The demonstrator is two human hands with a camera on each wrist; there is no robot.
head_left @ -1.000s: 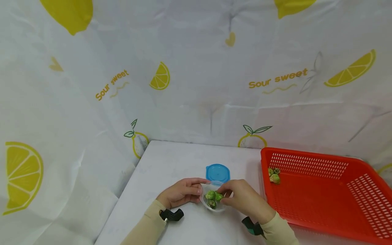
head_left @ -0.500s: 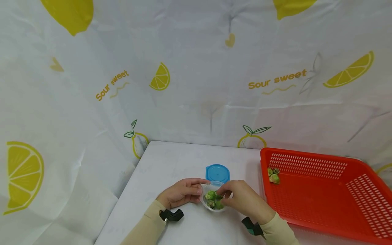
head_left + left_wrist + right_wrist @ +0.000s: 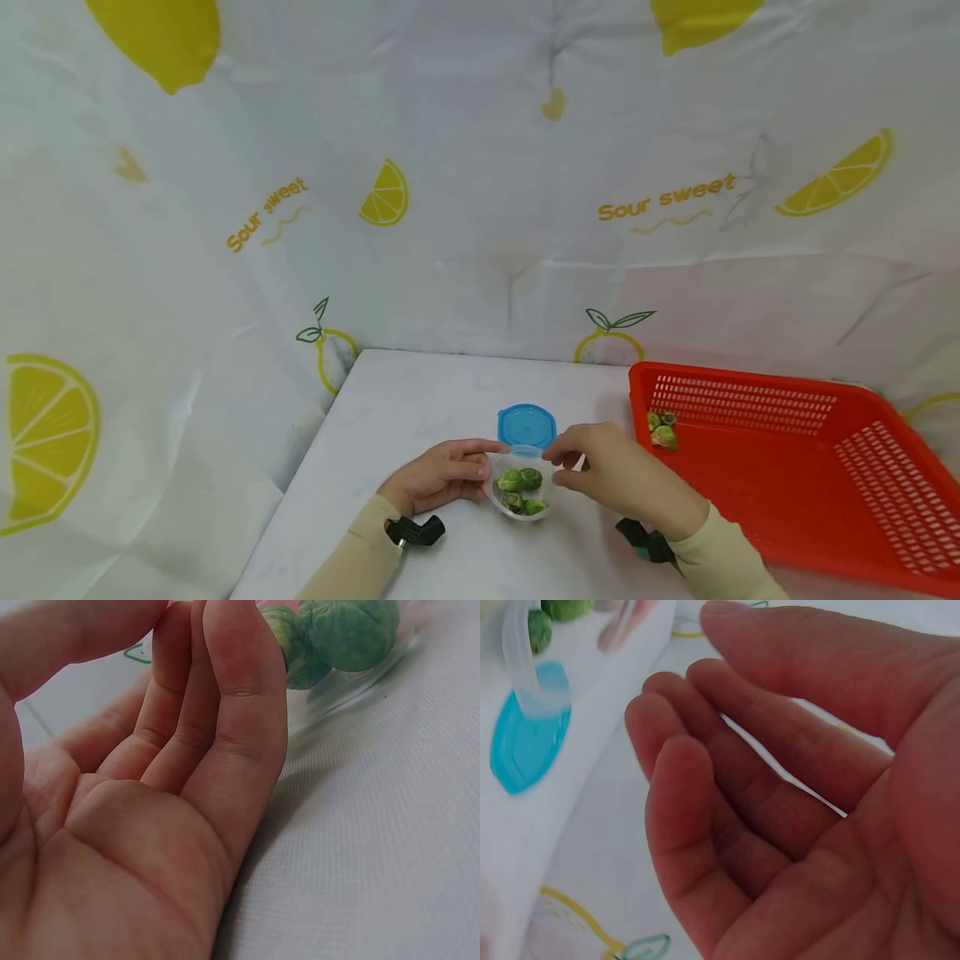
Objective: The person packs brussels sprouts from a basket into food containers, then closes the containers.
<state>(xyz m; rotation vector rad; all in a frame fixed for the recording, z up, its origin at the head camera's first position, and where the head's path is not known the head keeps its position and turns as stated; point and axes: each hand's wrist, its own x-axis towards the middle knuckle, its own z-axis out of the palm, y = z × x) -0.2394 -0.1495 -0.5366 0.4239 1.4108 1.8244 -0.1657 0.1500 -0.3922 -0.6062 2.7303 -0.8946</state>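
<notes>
Bowl (image 3: 545, 490) holds four Brussels sprouts (image 3: 511, 480), red basket (image 3: 757, 475) several more.

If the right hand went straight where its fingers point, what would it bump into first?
The right hand would probably meet the clear bowl first, though its exact height is unclear.

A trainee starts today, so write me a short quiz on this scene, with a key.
1. How many sprouts show in the bowl in the head view?
2. True or false: the right hand is holding a sprout.
3. Where is the blue lid?
A. On top of the sprouts
B. In the basket
C. On the table, just beyond the bowl

Key
1. Four.
2. False; it holds nothing.
3. C.
</notes>
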